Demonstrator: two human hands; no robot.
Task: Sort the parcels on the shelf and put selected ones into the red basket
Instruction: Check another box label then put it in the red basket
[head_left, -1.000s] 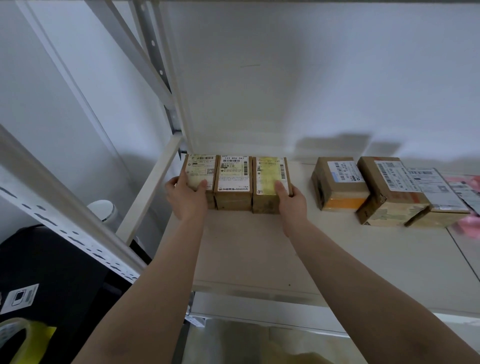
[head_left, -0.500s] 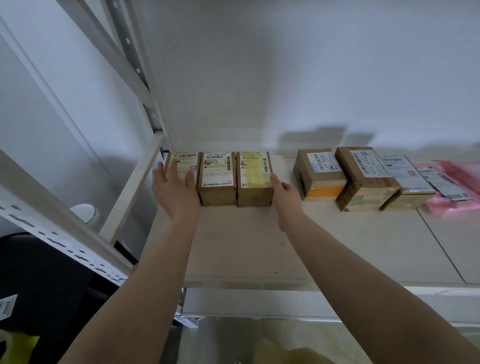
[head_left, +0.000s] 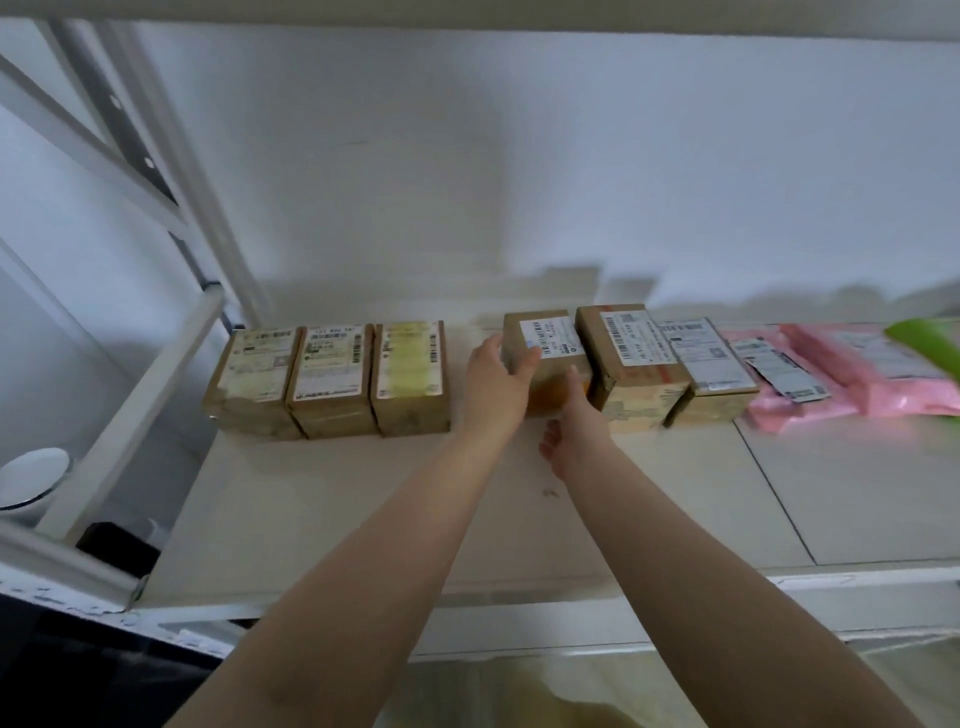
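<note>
Both hands on the fourth cardboard box (head_left: 546, 343), the one with orange tape on its front face. Left hand (head_left: 496, 382) wraps the box's left side: thumb curled over the top near the white label, the other fingers lying along the left face. Right hand (head_left: 574, 426) is at the front right corner, index finger pointing up along the front face between this box and the next, thumb hanging loose below; the remaining fingers are hidden, can't tell how they lie. Box sits on the white shelf (head_left: 322, 509).

To its left, with a gap between: three cardboard boxes (head_left: 332, 376) in a tight row, sides touching, labels up, at the shelf's left end by the upright. To its right, touching or nearly: a larger box (head_left: 631, 358), tilted, then a lower box (head_left: 709, 371) against it. Further right, pink mailer bags (head_left: 831, 384) lying flat, overlapping. Red basket isn't in frame.
</note>
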